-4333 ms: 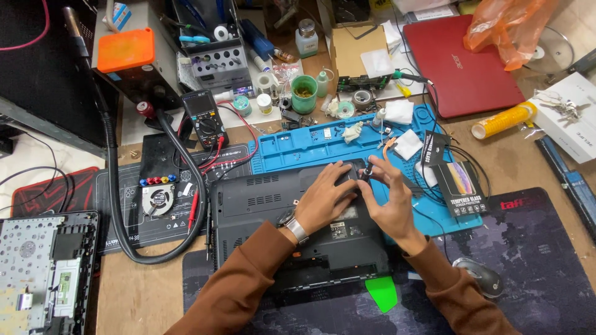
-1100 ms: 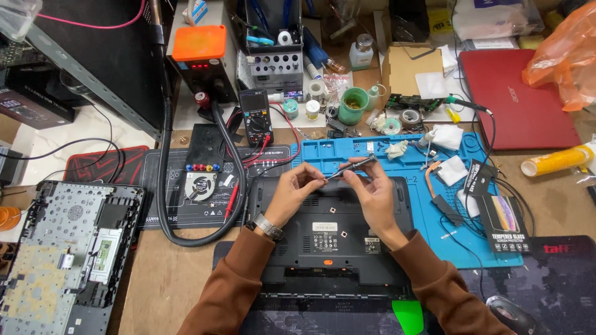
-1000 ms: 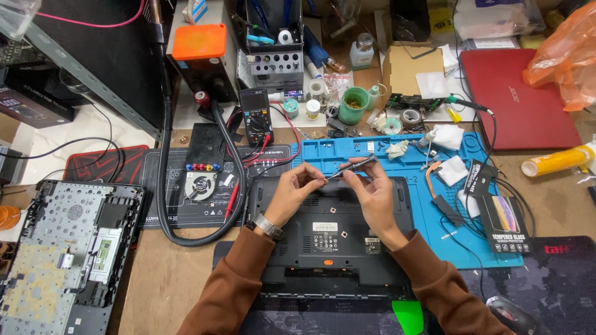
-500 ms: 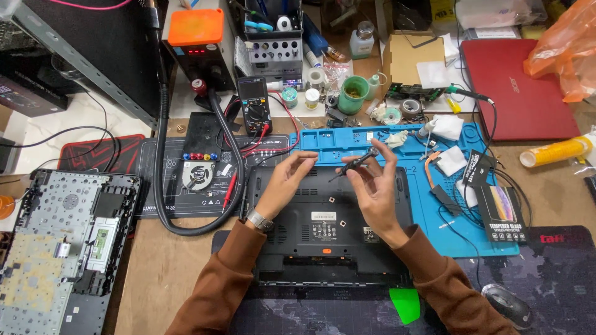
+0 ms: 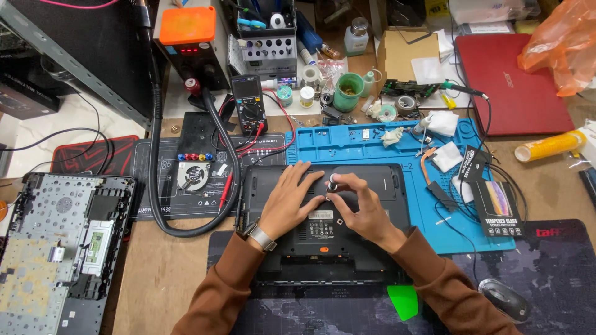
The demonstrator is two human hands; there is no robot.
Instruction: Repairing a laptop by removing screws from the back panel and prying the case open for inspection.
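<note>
On the blue repair mat (image 5: 366, 141): black laptop base (image 5: 323, 248), underside up | left hand (image 5: 290, 197) flat, fingers spread, steadying it | right hand (image 5: 360, 203) pinched on upright screwdriver (image 5: 332, 184), tip meeting the casing | multimeter (image 5: 248, 105) behind.

Your arms come in from the lower edge in long rust-brown sleeves, the cloth creased and bunched toward the cuffs. Your left hand (image 5: 287, 200) and right hand (image 5: 363, 208) are bare. A silver metal-band watch (image 5: 259, 236) sits on your left wrist, at the cuff's edge.
</note>
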